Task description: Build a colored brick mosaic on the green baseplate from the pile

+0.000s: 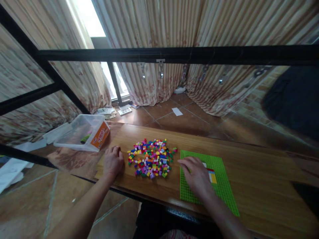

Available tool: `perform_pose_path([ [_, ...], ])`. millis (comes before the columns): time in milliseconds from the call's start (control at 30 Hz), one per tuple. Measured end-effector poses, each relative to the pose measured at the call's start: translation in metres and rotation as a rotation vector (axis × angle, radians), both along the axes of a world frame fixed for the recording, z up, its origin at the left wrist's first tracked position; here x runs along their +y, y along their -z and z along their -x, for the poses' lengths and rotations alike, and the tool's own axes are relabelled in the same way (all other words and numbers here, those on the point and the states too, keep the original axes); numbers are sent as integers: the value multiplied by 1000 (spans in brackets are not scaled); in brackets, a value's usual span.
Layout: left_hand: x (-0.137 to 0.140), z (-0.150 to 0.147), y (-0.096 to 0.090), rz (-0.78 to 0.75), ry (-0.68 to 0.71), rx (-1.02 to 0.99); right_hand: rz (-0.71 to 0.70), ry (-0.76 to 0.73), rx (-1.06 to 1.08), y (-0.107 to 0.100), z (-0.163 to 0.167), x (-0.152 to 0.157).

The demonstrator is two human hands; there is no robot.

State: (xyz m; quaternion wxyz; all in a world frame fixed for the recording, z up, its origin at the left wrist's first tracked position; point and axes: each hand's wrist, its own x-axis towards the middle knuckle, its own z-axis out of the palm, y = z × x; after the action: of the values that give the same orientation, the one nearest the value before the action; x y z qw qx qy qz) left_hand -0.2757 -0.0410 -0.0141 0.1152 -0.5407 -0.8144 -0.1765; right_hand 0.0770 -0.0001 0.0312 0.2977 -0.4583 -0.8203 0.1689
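Observation:
My left hand [113, 161] rests on the wooden table [259, 172], closed with its fingers curled, left of a loose pile of small coloured building bricks [151, 157]. No brick shows in it. Over the left half of a green studded baseplate [223, 181] is my right hand [195, 171], its fingers drawn together and pointing left toward the pile. Whatever it may hold is too small or hidden to make out. Beside that hand, a few bricks in red, blue, white and yellow [213, 178] sit on the plate, partly covered by the hand.
A clear plastic box [77, 132] with an orange label stands at the table's left end, a few green pieces inside. A black metal bar [174, 56] crosses above the table's far side. Curtains [154, 30] hang behind it, and papers [177, 111] lie on the tiled floor.

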Motion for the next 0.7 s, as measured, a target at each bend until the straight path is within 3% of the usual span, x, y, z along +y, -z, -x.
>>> perform_pose_path([
  [200, 0, 0, 2, -22, 8, -29, 47, -74, -206, 13, 47, 17],
  [367, -1, -1, 3, -32, 7, -68, 71, -106, -258, 16, 53, 23],
  [700, 0, -1, 3, -15, 13, -75, 82, -28, -343, 17, 66, 24],
])
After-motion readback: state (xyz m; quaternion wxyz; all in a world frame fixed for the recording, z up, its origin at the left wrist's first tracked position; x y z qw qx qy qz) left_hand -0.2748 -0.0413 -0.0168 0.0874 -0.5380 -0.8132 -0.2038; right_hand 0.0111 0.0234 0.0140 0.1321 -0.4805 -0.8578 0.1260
